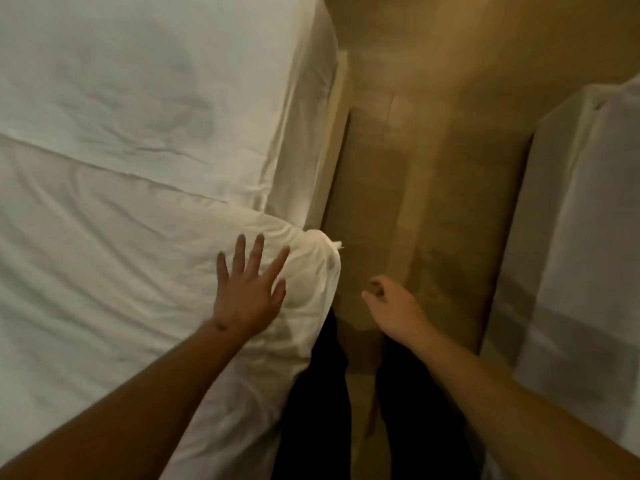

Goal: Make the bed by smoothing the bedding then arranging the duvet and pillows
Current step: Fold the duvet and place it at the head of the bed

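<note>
A white duvet [104, 258] covers the near part of the bed on the left, and its corner [318, 251] bulges over the bed's right edge. Beyond its straight far edge lies the white sheet [138, 81], lightly creased. My left hand [247, 289] lies flat on the duvet beside that corner, fingers spread and straight. My right hand [388, 303] hangs over the floor to the right of the bed, fingers loosely curled, holding nothing. No pillow is in view.
A tan carpeted aisle [433, 168] runs between the bed and a second white-covered bed [588, 237] on the right. My dark-trousered legs [318, 410] stand in the aisle against the bed's side.
</note>
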`<act>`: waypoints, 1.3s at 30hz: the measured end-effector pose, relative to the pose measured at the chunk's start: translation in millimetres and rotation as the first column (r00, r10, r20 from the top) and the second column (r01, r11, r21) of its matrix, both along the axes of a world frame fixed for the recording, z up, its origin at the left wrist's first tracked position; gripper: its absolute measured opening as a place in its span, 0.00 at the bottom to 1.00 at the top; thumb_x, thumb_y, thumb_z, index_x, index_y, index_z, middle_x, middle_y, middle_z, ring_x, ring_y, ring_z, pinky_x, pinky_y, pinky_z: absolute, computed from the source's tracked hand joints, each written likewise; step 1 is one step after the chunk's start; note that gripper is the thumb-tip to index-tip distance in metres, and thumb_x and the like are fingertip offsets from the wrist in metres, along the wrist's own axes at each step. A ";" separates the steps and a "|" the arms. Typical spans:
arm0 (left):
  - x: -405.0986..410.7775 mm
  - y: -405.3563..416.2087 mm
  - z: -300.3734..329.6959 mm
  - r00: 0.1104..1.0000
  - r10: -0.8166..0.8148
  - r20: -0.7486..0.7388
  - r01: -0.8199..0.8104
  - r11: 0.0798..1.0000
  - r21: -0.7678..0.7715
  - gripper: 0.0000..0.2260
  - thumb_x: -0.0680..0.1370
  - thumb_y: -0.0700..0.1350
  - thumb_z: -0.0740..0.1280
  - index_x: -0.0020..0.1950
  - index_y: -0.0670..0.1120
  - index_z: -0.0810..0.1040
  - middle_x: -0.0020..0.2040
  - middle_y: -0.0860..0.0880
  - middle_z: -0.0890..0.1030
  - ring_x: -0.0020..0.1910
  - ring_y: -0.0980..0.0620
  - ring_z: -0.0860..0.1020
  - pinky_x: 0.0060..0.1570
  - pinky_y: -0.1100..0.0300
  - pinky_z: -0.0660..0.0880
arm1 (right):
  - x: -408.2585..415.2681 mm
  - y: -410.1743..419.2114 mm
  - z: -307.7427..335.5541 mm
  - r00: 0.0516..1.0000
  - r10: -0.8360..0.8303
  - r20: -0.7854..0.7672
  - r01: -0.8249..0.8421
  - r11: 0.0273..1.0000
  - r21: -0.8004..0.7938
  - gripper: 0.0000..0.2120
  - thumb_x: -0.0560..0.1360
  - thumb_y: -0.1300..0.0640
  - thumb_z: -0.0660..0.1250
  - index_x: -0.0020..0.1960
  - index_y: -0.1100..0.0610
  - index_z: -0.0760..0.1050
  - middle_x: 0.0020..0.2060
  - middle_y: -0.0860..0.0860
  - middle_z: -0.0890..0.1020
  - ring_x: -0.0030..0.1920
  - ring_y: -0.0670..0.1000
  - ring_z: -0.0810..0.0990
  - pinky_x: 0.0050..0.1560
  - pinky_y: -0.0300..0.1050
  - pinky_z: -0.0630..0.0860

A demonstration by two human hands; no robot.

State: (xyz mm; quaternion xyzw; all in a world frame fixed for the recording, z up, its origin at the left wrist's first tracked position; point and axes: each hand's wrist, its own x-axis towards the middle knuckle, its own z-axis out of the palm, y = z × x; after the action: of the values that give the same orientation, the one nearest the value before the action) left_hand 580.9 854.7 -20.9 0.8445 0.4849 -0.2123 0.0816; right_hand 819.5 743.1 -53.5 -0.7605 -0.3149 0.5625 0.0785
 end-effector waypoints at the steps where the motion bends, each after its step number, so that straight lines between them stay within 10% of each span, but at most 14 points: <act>1: 1.0 24.5 -24.3 0.996 -0.080 -0.033 0.081 0.996 0.024 0.28 0.80 0.61 0.46 0.80 0.60 0.53 0.81 0.43 0.52 0.79 0.36 0.48 0.72 0.31 0.50 | -7.0 10.7 -25.1 0.999 -0.041 -0.018 0.041 0.999 -0.010 0.23 0.80 0.44 0.61 0.72 0.51 0.67 0.66 0.52 0.74 0.62 0.53 0.75 0.60 0.47 0.72; 10: -19.2 96.5 -148.8 0.915 -0.384 -0.123 0.397 0.910 0.121 0.26 0.81 0.61 0.49 0.79 0.59 0.58 0.81 0.44 0.54 0.80 0.39 0.44 0.72 0.32 0.37 | -52.0 125.2 -194.4 0.972 -0.212 -0.101 0.224 0.968 0.118 0.23 0.80 0.42 0.61 0.72 0.48 0.69 0.67 0.49 0.76 0.66 0.51 0.74 0.63 0.47 0.71; 24: -16.3 96.9 -169.7 0.924 -0.376 0.067 0.347 0.900 0.264 0.19 0.80 0.55 0.61 0.71 0.56 0.75 0.74 0.44 0.71 0.77 0.38 0.61 0.71 0.31 0.46 | -46.4 169.0 -259.9 0.940 0.338 0.047 -0.339 0.908 0.246 0.10 0.77 0.46 0.67 0.56 0.49 0.77 0.50 0.48 0.81 0.49 0.49 0.80 0.49 0.49 0.79; 28: -15.0 96.6 -169.4 0.931 -0.362 0.053 0.337 0.905 0.260 0.19 0.80 0.55 0.61 0.70 0.56 0.76 0.73 0.44 0.72 0.77 0.39 0.62 0.71 0.31 0.47 | -37.6 171.5 -270.3 0.952 -0.089 -0.293 0.107 0.993 0.046 0.16 0.82 0.45 0.57 0.56 0.53 0.77 0.50 0.48 0.81 0.50 0.49 0.79 0.42 0.39 0.71; 32: -15.9 95.1 -170.5 0.934 -0.355 0.046 0.332 0.907 0.257 0.19 0.79 0.55 0.61 0.70 0.56 0.76 0.73 0.44 0.72 0.77 0.39 0.61 0.71 0.30 0.48 | -36.8 168.2 -302.2 0.927 -0.094 -0.363 0.055 0.992 -0.115 0.25 0.79 0.42 0.63 0.72 0.53 0.69 0.67 0.50 0.75 0.66 0.52 0.74 0.60 0.41 0.68; 39: -17.3 94.3 -172.5 0.929 -0.365 0.062 0.337 0.901 0.273 0.19 0.79 0.54 0.62 0.70 0.55 0.77 0.73 0.44 0.73 0.77 0.39 0.62 0.69 0.28 0.52 | -61.2 179.7 -320.0 0.831 -0.364 -0.420 0.281 0.927 -0.247 0.24 0.73 0.44 0.72 0.64 0.55 0.78 0.60 0.52 0.81 0.60 0.53 0.79 0.66 0.51 0.73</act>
State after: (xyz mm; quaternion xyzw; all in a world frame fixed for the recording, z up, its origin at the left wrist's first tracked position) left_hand 563.5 949.0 -193.4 0.9319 0.3428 -0.1113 -0.0416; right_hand 758.3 922.8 -373.5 -0.6519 -0.1035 0.7299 0.1776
